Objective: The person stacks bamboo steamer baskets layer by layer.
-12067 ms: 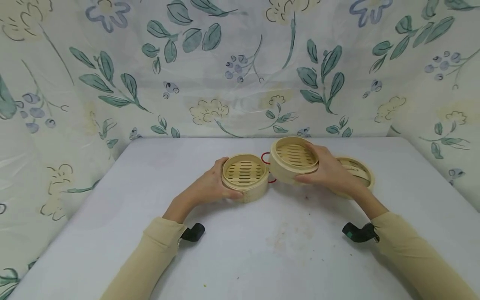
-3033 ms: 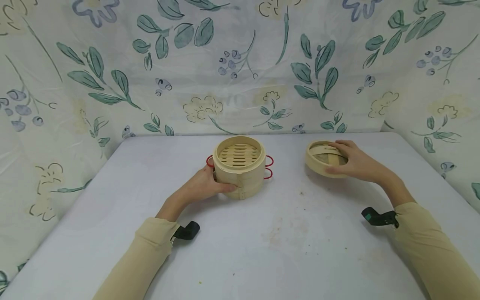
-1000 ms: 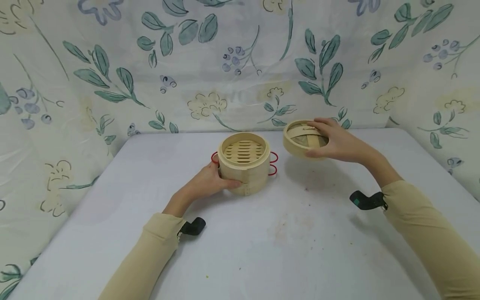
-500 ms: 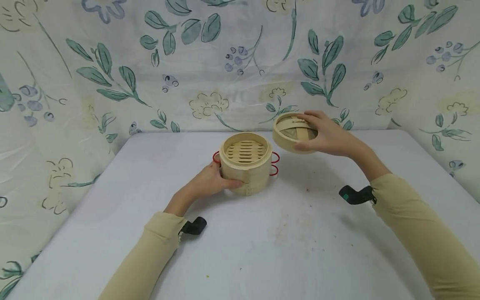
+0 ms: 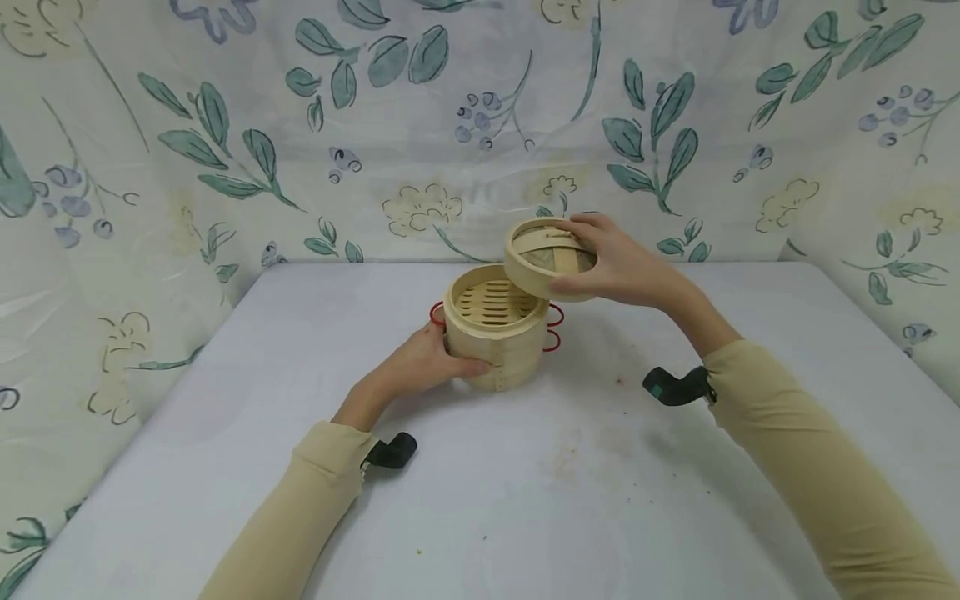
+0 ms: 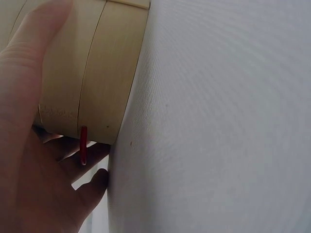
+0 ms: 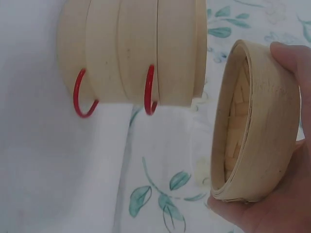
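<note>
Two bamboo steamer baskets (image 5: 498,354) stand stacked on the white table, with a slatted floor showing in the upper one and red loop handles (image 7: 150,90) on the sides. My left hand (image 5: 420,360) grips the stack from its left, thumb across the front and fingers behind, as the left wrist view shows. In my right hand (image 5: 626,265) is the bamboo steamer lid (image 5: 540,260), pinched by its rim. The lid is tilted above the stack's right edge and overlaps it in the head view. From the right wrist view, a gap separates the lid from the upper basket's rim.
The white table (image 5: 570,500) carries some brownish stains and small crumbs in front of the stack. Behind it hangs a white cloth (image 5: 495,167) printed with leaves and flowers. Black wrist cameras (image 5: 678,386) sit at both cuffs.
Earlier, one basket was set on the other. The right hand then took the lid at the right, lifted it and carried it left to the stack. The left hand keeps its grip.
</note>
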Demonstrator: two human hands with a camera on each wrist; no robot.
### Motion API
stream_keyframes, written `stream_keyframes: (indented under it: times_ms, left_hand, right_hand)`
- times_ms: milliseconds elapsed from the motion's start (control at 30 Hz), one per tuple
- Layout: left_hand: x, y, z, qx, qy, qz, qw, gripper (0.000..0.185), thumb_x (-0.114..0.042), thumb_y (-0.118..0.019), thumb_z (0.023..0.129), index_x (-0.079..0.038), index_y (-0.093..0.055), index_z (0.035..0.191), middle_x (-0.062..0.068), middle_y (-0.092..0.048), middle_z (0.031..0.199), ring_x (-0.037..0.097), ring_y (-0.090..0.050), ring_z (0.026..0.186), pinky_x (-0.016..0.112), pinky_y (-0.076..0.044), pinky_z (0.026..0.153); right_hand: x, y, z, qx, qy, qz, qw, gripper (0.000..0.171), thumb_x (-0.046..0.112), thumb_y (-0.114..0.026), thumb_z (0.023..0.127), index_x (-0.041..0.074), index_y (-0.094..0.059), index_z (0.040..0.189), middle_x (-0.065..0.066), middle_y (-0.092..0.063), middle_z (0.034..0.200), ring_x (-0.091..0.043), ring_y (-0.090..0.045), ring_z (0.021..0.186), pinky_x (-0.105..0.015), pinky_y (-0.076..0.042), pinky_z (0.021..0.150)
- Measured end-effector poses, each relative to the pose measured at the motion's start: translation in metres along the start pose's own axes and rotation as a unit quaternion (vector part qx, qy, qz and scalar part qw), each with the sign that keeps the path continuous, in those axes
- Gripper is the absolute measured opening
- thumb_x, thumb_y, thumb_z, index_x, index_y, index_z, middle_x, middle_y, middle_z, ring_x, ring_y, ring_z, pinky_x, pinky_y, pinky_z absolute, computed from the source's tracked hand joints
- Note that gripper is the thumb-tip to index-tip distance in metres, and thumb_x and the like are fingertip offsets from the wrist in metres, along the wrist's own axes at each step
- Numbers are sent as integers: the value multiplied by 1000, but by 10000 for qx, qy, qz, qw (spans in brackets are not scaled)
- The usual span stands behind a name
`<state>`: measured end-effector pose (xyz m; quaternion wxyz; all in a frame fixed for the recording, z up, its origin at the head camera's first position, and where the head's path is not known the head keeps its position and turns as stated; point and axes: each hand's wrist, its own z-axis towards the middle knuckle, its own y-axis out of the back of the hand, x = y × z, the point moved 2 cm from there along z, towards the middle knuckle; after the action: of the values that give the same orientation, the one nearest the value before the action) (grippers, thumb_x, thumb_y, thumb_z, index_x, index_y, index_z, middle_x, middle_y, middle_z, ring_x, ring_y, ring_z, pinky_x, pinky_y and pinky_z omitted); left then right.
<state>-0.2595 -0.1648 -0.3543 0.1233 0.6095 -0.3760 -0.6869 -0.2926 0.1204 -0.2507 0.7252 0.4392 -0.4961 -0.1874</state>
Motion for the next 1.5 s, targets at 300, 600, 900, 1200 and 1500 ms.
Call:
stream_keyframes:
  times_ms: [300, 600, 900, 1200, 1500]
  left_hand:
    - [-2, -1, 1, 2, 46, 74, 10000, 90, -48, -84, 73, -26, -34, 145, 4, -50, 141, 22, -46, 130, 47, -36, 110]
    - [-3, -1, 2, 18, -28, 63, 10000, 85, -46, -84, 74, -25, -35, 141, 4, -51, 140, 23, -46, 131, 48, -36, 111]
    - [-1, -1, 2, 102, 43, -85, 9999, 82, -47, -83, 75, -22, -38, 139, 3, -53, 138, 22, -47, 131, 48, -36, 110]
    - [-1, -1, 2, 94, 125, -15, 9999, 87, -49, -83, 75, -22, -36, 142, 4, -54, 138, 22, -49, 128, 47, -39, 108]
    - [0, -1, 1, 44, 157, -58, 9999, 91, -51, -84, 73, -24, -35, 145, 2, -54, 138, 21, -49, 127, 47, -39, 107]
  right_hand:
    - [21, -16, 12, 144, 151, 61, 9998, 94, 54, -73, 78, 22, -31, 156, -9, -19, 162, -35, -26, 145, -56, -34, 110]
    - [37, -31, 20, 263, 263, 81, 9993, 94, 55, -74, 78, 21, -33, 155, -8, -19, 161, -32, -29, 144, -53, -35, 111]
    - [47, -47, 22, 320, 373, 3, 9988, 94, 53, -75, 77, 15, -36, 153, -13, -21, 161, -33, -29, 144, -51, -33, 113]
    - [49, -53, 22, 289, 315, -77, 9991, 93, 53, -74, 77, 15, -37, 153, -14, -24, 159, -33, -35, 140, -50, -37, 110]
    - [50, -60, 18, 184, 365, -269, 9988, 95, 54, -75, 77, 14, -35, 153, -10, -21, 160, -34, -28, 141, -53, -38, 108]
